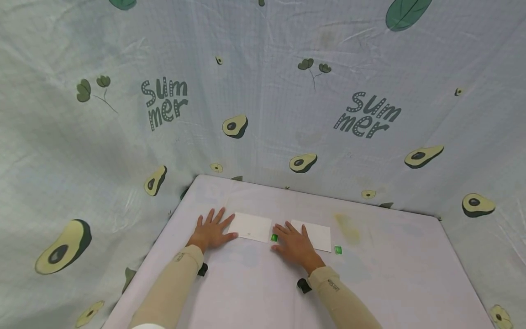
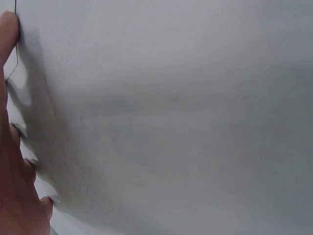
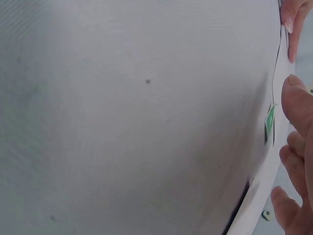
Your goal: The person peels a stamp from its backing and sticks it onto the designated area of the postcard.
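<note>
Two flat white paper rectangles, perhaps cards or envelopes, lie side by side on the table. My left hand is spread on the tabletop with its thumb and index finger at the left edge of the left white rectangle. Fingers outstretched, my right hand is over the left part of the right white rectangle and hides some of it. A small green stamp-like piece lies by its fingers, between the rectangles. In the right wrist view this green piece shows near the thumb.
Another small green stamp-like piece lies right of the right rectangle. A yellowish stain marks the pale tabletop. Printed curtains with avocados and lettering hang behind the table and at both sides.
</note>
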{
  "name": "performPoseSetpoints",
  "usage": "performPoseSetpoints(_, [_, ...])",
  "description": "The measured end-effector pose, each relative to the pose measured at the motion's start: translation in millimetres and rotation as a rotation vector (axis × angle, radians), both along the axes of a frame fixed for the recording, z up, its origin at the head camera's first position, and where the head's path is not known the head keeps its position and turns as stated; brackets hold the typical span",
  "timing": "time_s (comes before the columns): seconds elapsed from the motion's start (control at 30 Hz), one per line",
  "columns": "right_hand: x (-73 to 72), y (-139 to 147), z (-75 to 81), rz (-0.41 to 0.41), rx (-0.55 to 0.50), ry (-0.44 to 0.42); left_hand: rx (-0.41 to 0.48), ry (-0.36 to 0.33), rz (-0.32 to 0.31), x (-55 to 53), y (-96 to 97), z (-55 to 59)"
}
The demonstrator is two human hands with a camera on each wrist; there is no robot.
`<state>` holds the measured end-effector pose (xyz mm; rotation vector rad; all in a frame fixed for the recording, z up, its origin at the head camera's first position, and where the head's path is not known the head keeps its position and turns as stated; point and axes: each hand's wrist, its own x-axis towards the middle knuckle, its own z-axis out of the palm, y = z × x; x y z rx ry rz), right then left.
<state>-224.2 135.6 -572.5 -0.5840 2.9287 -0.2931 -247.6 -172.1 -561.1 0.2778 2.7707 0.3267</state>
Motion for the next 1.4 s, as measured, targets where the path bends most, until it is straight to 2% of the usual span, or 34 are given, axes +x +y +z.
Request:
performPoseSetpoints(0.3, [-4.7,4,-0.5,0.028,-0.088,0.018,0.007,-0.012,-0.004,-1.6,1.4,-1.1])
performPoseSetpoints(0.47, [-6.5,4,-5.9,-0.006,-0.182,-0.005,-0.001,-0.013,-0.009,-2.4,1.3,-0.3])
performPoseSetpoints(0.63, [-8.7,0,-13.8,-0.043,-0.218,-0.012,-0.009,-0.016,-0.007,-1.4,1.6,3.9])
performPoseSetpoints(0.77, [-9.1,-3,-17.0,-0.078,-0.215,-0.012,-0.008,-0.023,-0.012,-1.7,2.0,4.2])
performPoseSetpoints(1.1, [-11.5,-16,-19.8,-0.188,-0.201,0.039,-0.021,0.009,-0.017,-4.5,-0.6,-4.9])
performPoseSetpoints(1.4, [-12.7,-21,-16.8,-0.157,-0.131,0.144,-0.018,0.01,-0.015,-2.6,-0.2,-4.0])
